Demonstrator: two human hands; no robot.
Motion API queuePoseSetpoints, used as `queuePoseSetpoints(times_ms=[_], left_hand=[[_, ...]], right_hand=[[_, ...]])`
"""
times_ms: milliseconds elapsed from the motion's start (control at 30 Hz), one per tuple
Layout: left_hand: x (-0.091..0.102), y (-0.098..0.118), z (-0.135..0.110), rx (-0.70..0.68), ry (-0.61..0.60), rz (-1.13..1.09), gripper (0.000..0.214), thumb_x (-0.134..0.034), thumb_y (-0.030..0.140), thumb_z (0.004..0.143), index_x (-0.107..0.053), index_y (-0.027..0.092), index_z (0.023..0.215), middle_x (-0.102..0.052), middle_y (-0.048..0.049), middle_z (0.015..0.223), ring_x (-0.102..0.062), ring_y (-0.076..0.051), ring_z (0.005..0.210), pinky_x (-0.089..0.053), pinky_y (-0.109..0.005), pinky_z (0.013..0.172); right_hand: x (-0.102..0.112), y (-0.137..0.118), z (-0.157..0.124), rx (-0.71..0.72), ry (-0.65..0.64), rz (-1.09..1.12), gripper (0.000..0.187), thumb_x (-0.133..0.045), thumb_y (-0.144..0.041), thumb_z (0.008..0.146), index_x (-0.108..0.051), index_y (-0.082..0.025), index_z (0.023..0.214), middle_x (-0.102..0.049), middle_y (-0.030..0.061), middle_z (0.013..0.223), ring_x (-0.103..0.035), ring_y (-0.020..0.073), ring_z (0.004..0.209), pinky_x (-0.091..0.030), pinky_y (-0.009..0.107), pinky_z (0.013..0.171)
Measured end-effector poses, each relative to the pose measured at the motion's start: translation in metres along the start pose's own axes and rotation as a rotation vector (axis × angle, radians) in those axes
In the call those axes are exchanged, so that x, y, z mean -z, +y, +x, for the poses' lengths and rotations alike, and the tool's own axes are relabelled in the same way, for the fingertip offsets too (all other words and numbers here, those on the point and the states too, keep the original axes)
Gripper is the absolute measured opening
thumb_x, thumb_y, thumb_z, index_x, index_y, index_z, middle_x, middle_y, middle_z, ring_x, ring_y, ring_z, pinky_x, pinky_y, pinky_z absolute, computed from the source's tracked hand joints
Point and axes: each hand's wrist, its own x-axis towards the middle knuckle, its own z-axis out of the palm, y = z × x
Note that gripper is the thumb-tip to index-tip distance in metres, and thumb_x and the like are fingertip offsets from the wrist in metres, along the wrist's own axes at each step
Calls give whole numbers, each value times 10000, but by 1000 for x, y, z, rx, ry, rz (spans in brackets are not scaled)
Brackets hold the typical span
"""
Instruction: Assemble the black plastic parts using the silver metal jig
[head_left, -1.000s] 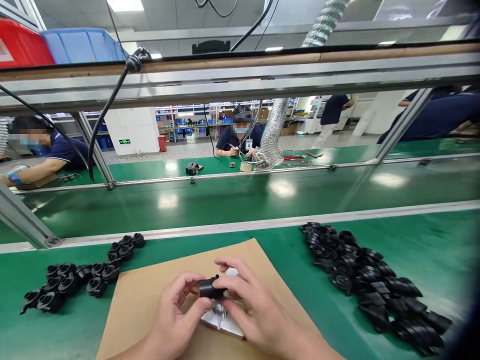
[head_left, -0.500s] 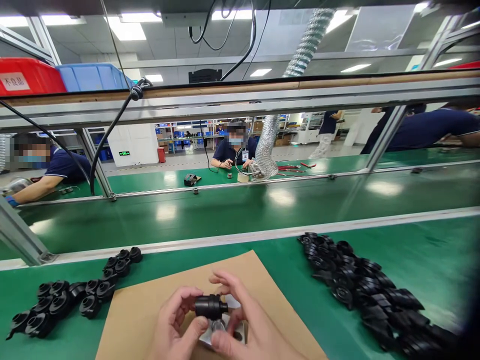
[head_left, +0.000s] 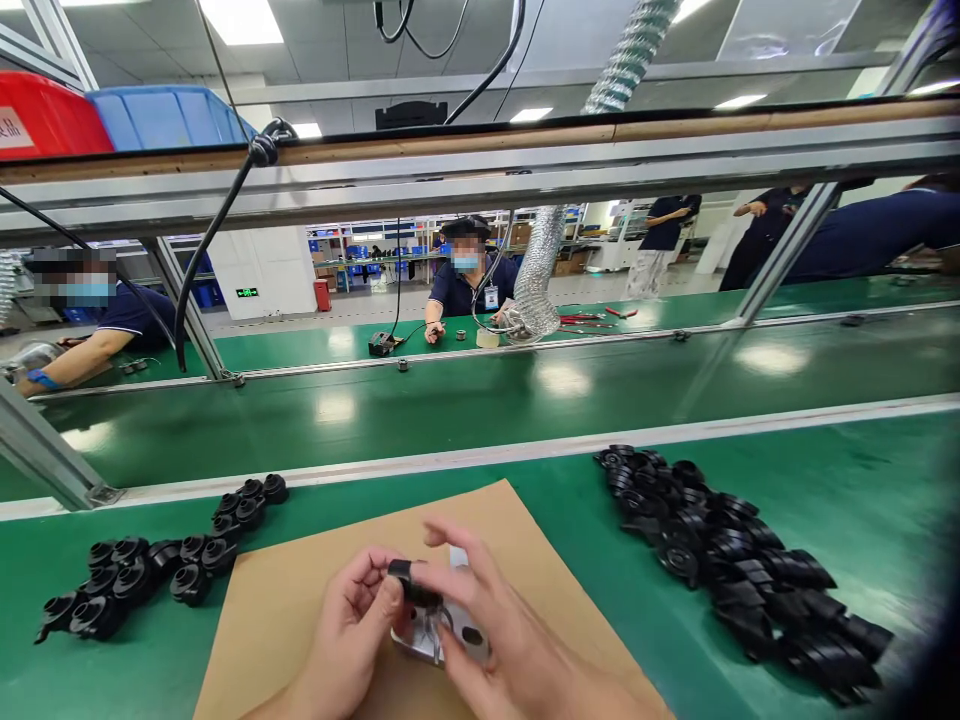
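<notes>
While the left hand (head_left: 341,628) pinches the short black plastic cylinder (head_left: 400,571), the right hand (head_left: 514,630) now lays a finger across it.
Half a second ago its narrow end showed bare; the covering suggests both hands now work it, above the flat silvery block (head_left: 409,643) on the brown cardboard sheet (head_left: 274,615). Whether the right grips, I cannot tell.

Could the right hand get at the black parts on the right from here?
Probably yes: only the brown sheet and green tabletop seem to lie between the right hand and the black parts, though it is busy at the black piece in the left hand.
</notes>
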Motion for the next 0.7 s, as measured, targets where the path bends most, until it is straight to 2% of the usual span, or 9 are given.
queuePoseSetpoints(times_ms=[67,100,200,300,367,467,533,633,700], left_hand=[[0,-1,-1,-34,44,28,345,-729,489,987,-627,192,1132,-680,-61,977,-650,-143,848,-554,-215,773],[0,-1,-2,-55,55,48,348,-748,461,978,-619,209,1180,-686,-76,1063,-669,-161,929,-569,-231,833],[1,-5,-5,-133,39,100,313,-742,419,986,-627,226,1203,-675,-98,1187,-674,-195,1096,-562,-265,978],[1,-5,-4,-130,56,116,336,-760,431,974,-633,209,1191,-685,-102,1173,-678,-202,1101,-563,-265,976],[2,-4,-1,-53,61,79,370,-744,489,977,-630,177,1139,-700,-81,993,-690,-170,900,-573,-237,825],[4,-2,5,50,66,-54,468,-619,604,1021,-617,138,976,-632,-27,726,-572,-106,594,-486,-205,615],[5,-2,8,70,93,-138,495,-596,625,1023,-610,134,956,-631,-28,725,-566,-106,582,-473,-210,611],[7,-3,9,60,82,-170,450,-643,589,1010,-617,143,1063,-663,-48,848,-616,-128,675,-493,-227,670],[8,-4,6,42,49,-143,430,-635,563,1024,-611,155,1154,-662,-51,881,-625,-138,721,-500,-238,705]], right_hand=[[-3,-5,-1,-271,-10,221,791,-653,-269,948,-244,-298,1624,-381,200,1543,-542,317,1322,-602,398,882],[-5,-7,-1,-404,-3,321,792,-664,-374,970,-227,-282,1624,-447,196,1477,-580,313,1273,-606,392,856],[-11,-7,0,-658,9,506,527,-526,-569,1078,-469,-200,1450,-634,114,1101,-687,233,925,-590,328,723],[-10,0,2,-588,39,398,318,-583,-468,1078,-615,-194,1236,-671,97,1048,-669,205,833,-537,256,596],[-5,4,2,-312,57,156,163,-588,-284,1062,-650,-223,1200,-679,103,1130,-664,219,929,-561,271,675],[4,7,3,44,95,-63,168,-522,-153,1041,-650,-246,1095,-668,95,1145,-648,219,964,-576,331,817],[7,5,4,-72,161,72,146,-515,-190,1053,-598,-253,1155,-644,95,1120,-648,207,910,-583,298,722],[7,0,6,-464,155,522,227,-535,-347,1057,-518,-240,1256,-609,75,1034,-620,186,744,-501,226,472],[4,-2,6,-543,122,542,238,-599,-392,1034,-575,-224,1201,-605,46,962,-600,173,715,-497,234,507]])
